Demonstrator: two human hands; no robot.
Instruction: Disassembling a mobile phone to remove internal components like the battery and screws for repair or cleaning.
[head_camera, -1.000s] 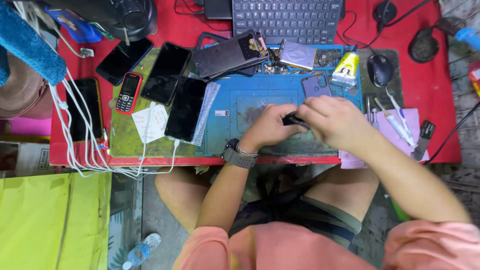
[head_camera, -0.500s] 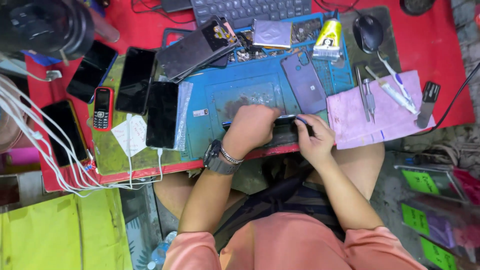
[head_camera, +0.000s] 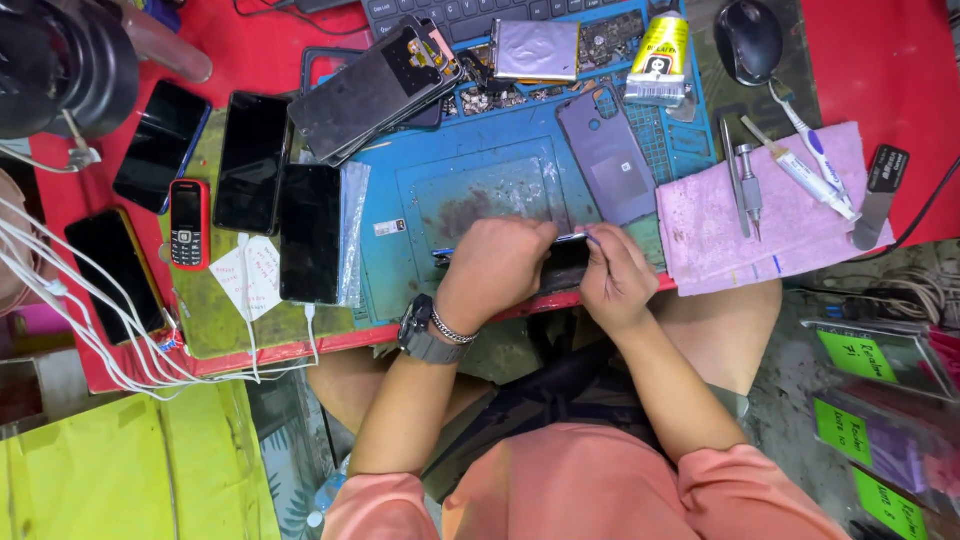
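moved: the hands sit lower and nearer the front edge of the mat than a moment ago, and the view has tipped so the keyboard is nearly cut off at the top.
left hand: left hand (head_camera: 497, 268) is curled over the top of a phone (head_camera: 565, 265), fingers pressed together and clamping it down on the blue mat (head_camera: 470, 190).
right hand: right hand (head_camera: 615, 275) is closed in a pinch on a thin tool (head_camera: 592, 239); only its tip shows, at the phone's upper edge.
phone: lies at the front edge of the mat, between both hands, mostly hidden by them; i cannot tell whether it is opened.
risk: the phone sits close to the table edge, so a slip of the clamping hand could send it into the lap. if the tool skids off the edge it could jab the left fingers or scratch the glass. too much prying force might crack the screen.
count, phones at left: five dark slabs plus one small red keypad phone (head_camera: 188, 222).
count, stacked screens: several under the keyboard, number unclear.
count, back covers: one purple back cover (head_camera: 607, 152).
count, glue: one yellow glue tube (head_camera: 658, 52).
count, mouse: one mouse (head_camera: 749, 38).
count, on pink cloth (head_camera: 760, 240): tweezers, a small driver and two syringe-like tubes, as far as i can tell.
count, wrist: one watch (head_camera: 420, 335).
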